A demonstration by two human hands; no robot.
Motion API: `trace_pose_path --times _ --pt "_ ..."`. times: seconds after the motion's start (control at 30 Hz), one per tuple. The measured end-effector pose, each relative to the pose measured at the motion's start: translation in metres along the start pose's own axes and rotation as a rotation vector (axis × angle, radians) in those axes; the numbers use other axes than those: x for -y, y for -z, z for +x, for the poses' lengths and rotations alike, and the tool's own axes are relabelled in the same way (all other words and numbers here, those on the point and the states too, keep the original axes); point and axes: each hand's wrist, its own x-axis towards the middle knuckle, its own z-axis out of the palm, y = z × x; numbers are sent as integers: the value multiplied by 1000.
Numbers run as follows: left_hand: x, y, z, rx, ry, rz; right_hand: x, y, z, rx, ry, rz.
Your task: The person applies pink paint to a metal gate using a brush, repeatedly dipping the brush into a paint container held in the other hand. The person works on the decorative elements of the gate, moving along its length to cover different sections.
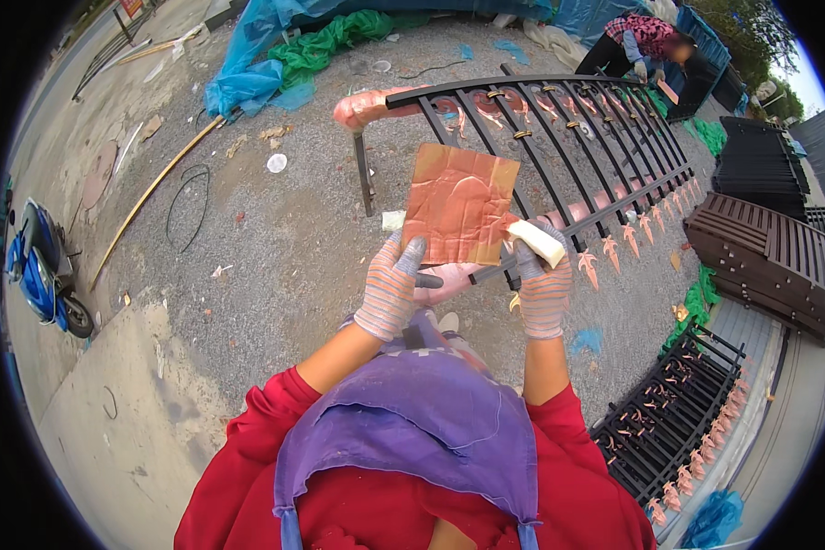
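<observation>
A square of brown cardboard (458, 206), smeared with copper-coloured paint and creased, is held up in front of me. My left hand (390, 289), in a striped knit glove, grips its lower left corner. My right hand (543, 289), gloved the same way, is closed around a white foam piece (539, 243). The foam's copper-stained tip meets the cardboard's right edge. Beyond the cardboard, a black metal fence panel (550, 174) with copper-coloured scrolls and spear tips (611, 252) rests raised on pink-wrapped supports (362, 108). The cardboard hides part of the panel.
Another person (646, 41) bends over the panel's far end. At right lie stacked brown panels (761, 257), black panels (756, 170) and a smaller fence panel (674, 412). A blue scooter (41, 266) stands left, near a long wooden pole (151, 197). Blue sheeting (247, 64) lies behind.
</observation>
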Motion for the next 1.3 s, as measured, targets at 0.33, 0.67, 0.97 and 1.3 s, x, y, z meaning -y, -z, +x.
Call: trace_pose_path --times 0.33,0.67,0.97,1.3 --pt "6 5 -3 11 -50 132 3 -24 10 6 190 -316" --pt "-4 -2 -9 2 -22 229 -3 -21 6 53 221 -345" --pt "33 1 0 38 -117 539 -36 -9 -33 247 47 -252" --pt "79 44 4 -107 264 459 -204 152 -130 -288 -459 -601"
